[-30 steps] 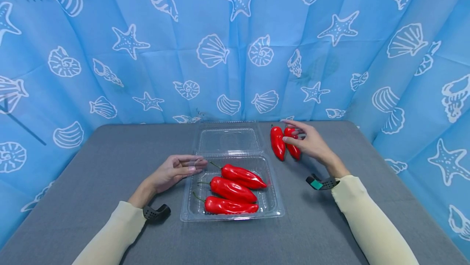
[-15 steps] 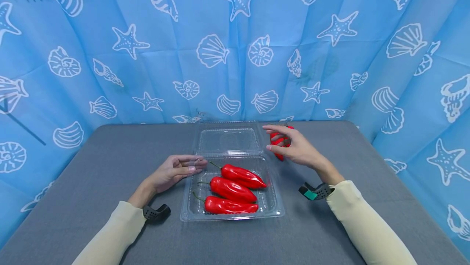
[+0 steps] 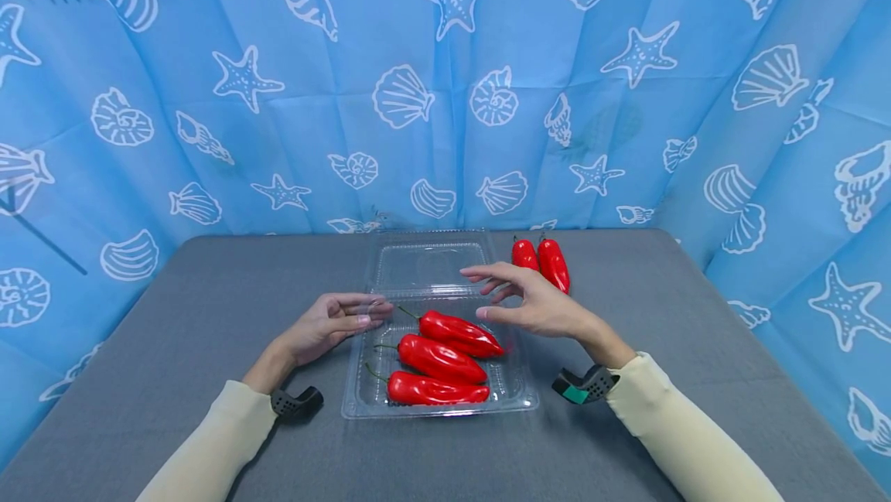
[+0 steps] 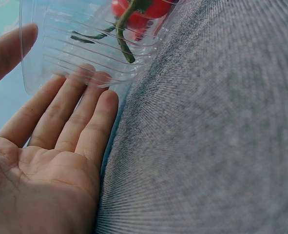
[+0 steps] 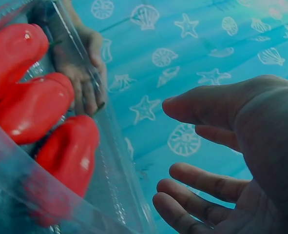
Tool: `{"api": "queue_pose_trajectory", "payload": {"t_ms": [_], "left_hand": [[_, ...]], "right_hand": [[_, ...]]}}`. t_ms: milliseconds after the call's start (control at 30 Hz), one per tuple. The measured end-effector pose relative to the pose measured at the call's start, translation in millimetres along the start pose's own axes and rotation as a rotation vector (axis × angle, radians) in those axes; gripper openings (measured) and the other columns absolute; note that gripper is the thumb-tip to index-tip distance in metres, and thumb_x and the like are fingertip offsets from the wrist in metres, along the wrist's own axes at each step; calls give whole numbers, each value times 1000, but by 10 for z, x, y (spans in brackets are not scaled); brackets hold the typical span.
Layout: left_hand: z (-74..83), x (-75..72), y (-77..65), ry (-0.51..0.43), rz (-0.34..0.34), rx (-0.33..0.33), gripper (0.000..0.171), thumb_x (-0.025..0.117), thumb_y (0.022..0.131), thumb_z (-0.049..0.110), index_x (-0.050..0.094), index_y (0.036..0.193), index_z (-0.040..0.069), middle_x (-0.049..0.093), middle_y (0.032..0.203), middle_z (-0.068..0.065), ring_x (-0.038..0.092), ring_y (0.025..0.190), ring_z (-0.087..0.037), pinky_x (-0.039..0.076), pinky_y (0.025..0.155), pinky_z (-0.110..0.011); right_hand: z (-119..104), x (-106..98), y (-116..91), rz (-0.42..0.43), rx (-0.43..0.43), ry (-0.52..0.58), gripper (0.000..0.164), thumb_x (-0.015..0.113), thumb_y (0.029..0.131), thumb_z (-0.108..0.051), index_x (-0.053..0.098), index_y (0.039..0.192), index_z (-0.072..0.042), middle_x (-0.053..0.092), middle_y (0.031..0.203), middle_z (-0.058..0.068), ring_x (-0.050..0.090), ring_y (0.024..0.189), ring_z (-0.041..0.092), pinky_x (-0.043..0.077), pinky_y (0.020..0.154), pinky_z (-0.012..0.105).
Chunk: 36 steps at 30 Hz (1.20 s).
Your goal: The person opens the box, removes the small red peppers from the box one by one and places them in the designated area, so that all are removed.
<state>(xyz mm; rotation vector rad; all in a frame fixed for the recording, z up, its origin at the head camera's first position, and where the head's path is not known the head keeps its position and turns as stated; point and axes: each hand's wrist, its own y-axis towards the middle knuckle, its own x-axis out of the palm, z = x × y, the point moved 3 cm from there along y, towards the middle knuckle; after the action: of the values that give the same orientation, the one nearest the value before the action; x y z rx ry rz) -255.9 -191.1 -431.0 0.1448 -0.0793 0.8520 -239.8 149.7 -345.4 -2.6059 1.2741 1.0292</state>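
Note:
Three red chili peppers lie side by side in a clear plastic clamshell box (image 3: 520,392): a back one (image 3: 459,333), a middle one (image 3: 440,359) and a front one (image 3: 437,390), stems to the left. My left hand (image 3: 334,328) keeps its straight fingers against the box's left wall; the left wrist view shows fingertips (image 4: 101,80) behind the clear plastic. Over the box's right rear corner hovers my right hand (image 3: 532,303), fingers loosely spread, holding nothing. Past it on the table lie two more red peppers, a left one (image 3: 525,254) partly hidden by the hand and a right one (image 3: 554,264).
The box's lid (image 3: 431,264) lies folded back behind it, toward the rear edge of the grey cloth-covered table (image 3: 230,301). A blue curtain (image 3: 334,115) with white shells and starfish hangs behind and along both sides.
My right hand has moved left and toward me, away from the two peppers on the table to above the box's right side. The left hand and the peppers have stayed put.

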Motion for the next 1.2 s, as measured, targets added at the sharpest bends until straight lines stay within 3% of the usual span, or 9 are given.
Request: {"api": "queue_pose_trajectory", "payload": {"t_ms": [333,633,1033,1200], "left_hand": [[11,5,-2,1,-5,6,53,59,97,0,41,145,-13,58,141,-23,58,130,-23,46,108,-36],[14,13,3,16,8,-6,55,60,97,1,41,146,-13,57,142,-22,58,131,-24,47,108,-36],[10,13,-5,5,-3,4,52,58,97,-1,42,145,-12,58,142,-20,57,131,-24,46,108,-37],[5,7,-3,12,2,0,52,58,97,-1,42,146,-12,58,142,-20,58,130,-23,47,108,-36]], "right_hand": [[-148,239,6,-117,-15,69,62,75,88,-18,53,146,-11,57,140,9,59,117,32,55,94,57],[-305,480,-27,-293,-72,178,61,72,91,-18,50,147,-10,53,142,17,59,118,34,58,94,47],[-315,678,-76,-497,-12,188,66,73,90,-21,48,151,-16,52,143,12,54,125,25,55,100,37],[-308,722,-84,-547,18,174,67,73,91,-24,46,152,-22,48,147,2,47,132,22,51,104,34]]}}
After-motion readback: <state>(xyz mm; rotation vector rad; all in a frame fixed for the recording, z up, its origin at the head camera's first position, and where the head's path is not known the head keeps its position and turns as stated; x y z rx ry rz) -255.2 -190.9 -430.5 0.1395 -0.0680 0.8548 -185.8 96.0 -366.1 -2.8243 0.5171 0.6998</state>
